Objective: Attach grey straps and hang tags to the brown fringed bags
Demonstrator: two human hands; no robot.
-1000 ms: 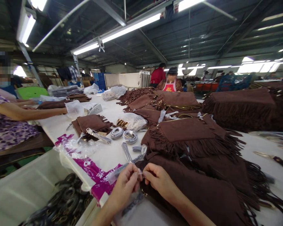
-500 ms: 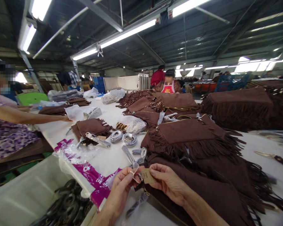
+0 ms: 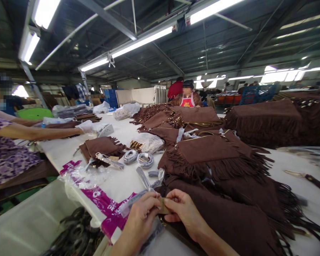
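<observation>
A small tan hang tag (image 3: 164,206) is between my two hands, over the near edge of a brown fringed suede bag (image 3: 216,209). My right hand (image 3: 185,213) pinches the tag between thumb and fingers. Closed at the tag's left end, my left hand (image 3: 144,217) has a thin pale string by its fingertips; the exact grip is partly hidden. Below the hands shows the bag's gold-coloured zip hardware. Grey wrapped straps (image 3: 146,179) lie just beyond my left hand.
More brown fringed bags (image 3: 210,147) pile up ahead and right. Coiled grey straps (image 3: 145,160) lie mid-table. Purple printed plastic (image 3: 96,195) covers the left edge above a white bin (image 3: 24,217) of dark rings. Scissors (image 3: 306,176) lie right. A co-worker (image 3: 13,149) reaches in from the left.
My hands have come closer together, and fingers now cover more of the tag. The co-worker's arm at left reaches further along the table. The view has shifted slightly.
</observation>
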